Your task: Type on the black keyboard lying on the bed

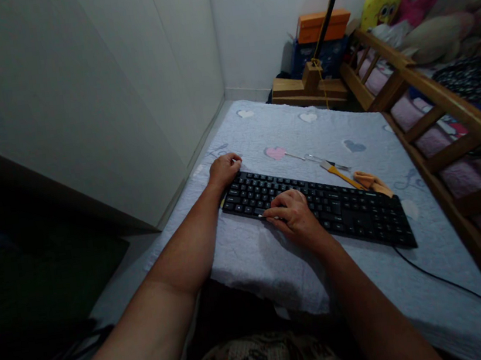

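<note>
Well, oblong black keyboard (330, 206) on crinkled cloth (243, 250).

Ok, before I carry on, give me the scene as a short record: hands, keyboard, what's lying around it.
Left hand: fingers curled, by the keyboard's far left corner
Right hand: over the keyboard, fingertips at its near edge, left of middle; too dark to tell if anything is pinched
Keyboard: black, lying on the patterned cloth
Cable: black, running from the keyboard toward the near right
Beyond keyboard: brush with yellow-orange handle, crumpled orange-tan fabric
Right side: wooden railing
Light: dim
</note>
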The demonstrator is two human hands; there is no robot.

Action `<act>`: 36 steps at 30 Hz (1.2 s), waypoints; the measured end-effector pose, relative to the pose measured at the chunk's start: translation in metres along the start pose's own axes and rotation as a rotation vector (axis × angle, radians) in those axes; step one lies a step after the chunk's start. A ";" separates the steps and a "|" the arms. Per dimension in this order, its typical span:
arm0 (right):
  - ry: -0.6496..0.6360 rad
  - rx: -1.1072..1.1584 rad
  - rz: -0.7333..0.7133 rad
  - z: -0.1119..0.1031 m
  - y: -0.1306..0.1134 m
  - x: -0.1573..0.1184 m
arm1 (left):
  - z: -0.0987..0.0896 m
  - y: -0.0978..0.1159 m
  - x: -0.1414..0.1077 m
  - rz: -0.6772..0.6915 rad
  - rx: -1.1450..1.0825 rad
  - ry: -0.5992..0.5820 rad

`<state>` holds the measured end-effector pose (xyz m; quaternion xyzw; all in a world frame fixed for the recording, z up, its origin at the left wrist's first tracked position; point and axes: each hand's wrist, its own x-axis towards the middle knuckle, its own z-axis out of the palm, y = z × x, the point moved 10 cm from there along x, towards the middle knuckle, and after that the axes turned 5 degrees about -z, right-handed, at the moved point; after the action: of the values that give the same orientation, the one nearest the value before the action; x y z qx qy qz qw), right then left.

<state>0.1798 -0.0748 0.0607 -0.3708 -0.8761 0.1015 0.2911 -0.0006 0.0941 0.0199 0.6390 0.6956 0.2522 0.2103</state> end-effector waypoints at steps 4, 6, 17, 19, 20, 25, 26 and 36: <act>0.016 0.005 -0.001 -0.005 -0.002 0.000 | 0.000 0.001 0.000 0.006 0.005 -0.001; 0.030 0.012 0.000 -0.009 -0.002 -0.001 | 0.001 0.000 0.001 0.007 0.017 -0.004; 0.034 0.048 0.071 -0.024 0.008 -0.012 | -0.001 0.002 -0.001 0.007 0.025 -0.010; 0.024 0.052 0.083 -0.026 0.010 -0.014 | -0.001 0.002 0.000 0.007 0.034 -0.010; 0.019 0.055 0.087 -0.026 0.011 -0.015 | -0.001 0.001 0.000 0.008 0.037 -0.011; 0.021 0.074 0.106 -0.033 0.015 -0.020 | 0.000 0.001 0.000 0.012 0.042 -0.006; 0.020 0.076 0.112 -0.034 0.016 -0.021 | 0.000 0.001 0.000 0.014 0.041 -0.005; 0.015 0.080 0.156 -0.044 0.025 -0.033 | -0.001 0.002 0.000 0.022 0.035 -0.005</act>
<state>0.2380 -0.0822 0.0725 -0.4267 -0.8375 0.1560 0.3034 0.0004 0.0939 0.0220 0.6508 0.6924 0.2404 0.1981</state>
